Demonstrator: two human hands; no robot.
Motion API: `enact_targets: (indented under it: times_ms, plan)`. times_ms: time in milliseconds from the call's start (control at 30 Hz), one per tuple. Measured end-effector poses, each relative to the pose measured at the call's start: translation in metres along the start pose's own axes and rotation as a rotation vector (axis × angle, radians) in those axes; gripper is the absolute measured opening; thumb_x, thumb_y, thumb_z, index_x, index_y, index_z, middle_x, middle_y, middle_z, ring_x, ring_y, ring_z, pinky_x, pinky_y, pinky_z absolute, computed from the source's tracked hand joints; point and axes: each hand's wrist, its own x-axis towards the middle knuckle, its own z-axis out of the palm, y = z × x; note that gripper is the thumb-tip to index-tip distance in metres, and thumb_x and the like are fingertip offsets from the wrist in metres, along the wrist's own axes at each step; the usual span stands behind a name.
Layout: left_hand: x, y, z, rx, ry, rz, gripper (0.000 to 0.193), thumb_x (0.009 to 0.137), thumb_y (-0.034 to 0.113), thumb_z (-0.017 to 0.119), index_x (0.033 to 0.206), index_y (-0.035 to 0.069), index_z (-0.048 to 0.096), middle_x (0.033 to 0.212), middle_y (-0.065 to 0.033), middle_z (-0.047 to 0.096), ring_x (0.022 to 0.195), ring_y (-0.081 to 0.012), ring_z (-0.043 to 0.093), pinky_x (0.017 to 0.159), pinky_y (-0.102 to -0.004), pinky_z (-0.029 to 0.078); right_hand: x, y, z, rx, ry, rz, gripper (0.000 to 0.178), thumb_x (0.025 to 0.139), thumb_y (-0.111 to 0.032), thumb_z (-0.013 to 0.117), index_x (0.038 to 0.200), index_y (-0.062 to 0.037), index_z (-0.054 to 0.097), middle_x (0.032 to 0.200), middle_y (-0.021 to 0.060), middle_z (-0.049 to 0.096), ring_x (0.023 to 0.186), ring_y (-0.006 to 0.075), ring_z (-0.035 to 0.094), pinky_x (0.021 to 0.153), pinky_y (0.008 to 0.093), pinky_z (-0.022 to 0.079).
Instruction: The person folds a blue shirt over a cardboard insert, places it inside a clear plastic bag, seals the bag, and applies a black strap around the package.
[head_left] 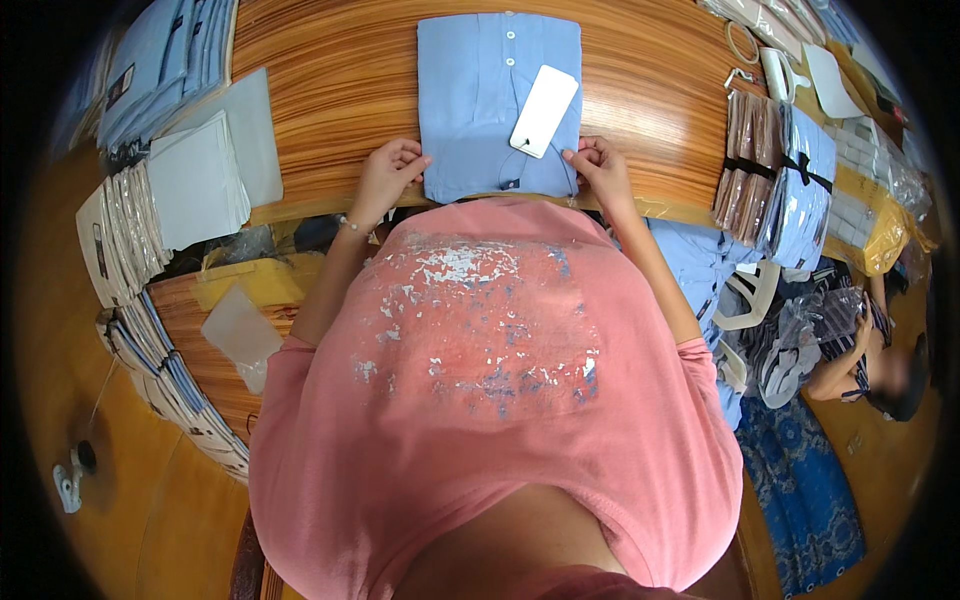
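A folded light-blue shirt [480, 100] with white buttons lies flat on the wooden table [330, 90], collar end away from me. A white rectangular hang tag [544, 110] on a thin string rests on its right half. My left hand [386, 172] pinches the shirt's near left corner. My right hand [598, 166] grips the near right corner, by the tag's string. Both hands sit at the table's front edge, just above my pink shirt.
A stack of grey-white sheets [205, 180] and bundled cards lie at the left. Folded blue shirts [165, 60] are piled far left. Strapped bundles of packed garments [790, 180] stand at the right. Another person [870, 360] sits low at the right.
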Motion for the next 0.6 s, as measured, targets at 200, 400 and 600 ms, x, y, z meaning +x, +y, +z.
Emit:
enact_targets:
  times_ms: [200,400,600]
  plan:
    - [-0.004,0.022,0.004,-0.092,-0.296,-0.222,0.027,0.085,0.009,0.061,0.109,-0.003,0.056,0.097,-0.0110,0.065,0.083,-0.0122,0.061,0.072,-0.0251,0.050,-0.011,-0.047,0.003,0.126,-0.220,0.272,0.017,0.085,-0.010,0.062,0.100,-0.0046,0.055,0.084,0.0000,0.058,0.061,0.0062,0.049,0.057,0.0191,0.040]
    - [-0.006,-0.012,0.017,-0.402,-0.246,-0.163,0.041,0.088,0.007,0.057,0.124,-0.006,0.042,0.107,-0.0146,0.062,0.097,-0.0150,0.059,0.083,-0.0273,0.047,0.008,0.039,-0.010,0.372,-0.148,0.109,0.027,0.086,-0.002,0.058,0.111,-0.0050,0.049,0.085,0.0022,0.062,0.067,0.0056,0.053,0.056,0.0193,0.041]
    - [-0.003,-0.054,0.022,-0.383,-0.124,-0.043,0.034,0.088,0.007,0.057,0.117,-0.004,0.043,0.102,-0.0137,0.062,0.094,-0.0142,0.058,0.082,-0.0272,0.047,-0.009,0.024,-0.011,0.130,-0.271,0.151,0.025,0.086,-0.001,0.057,0.108,-0.0070,0.046,0.075,-0.0004,0.057,0.061,0.0059,0.049,0.053,0.0203,0.039]
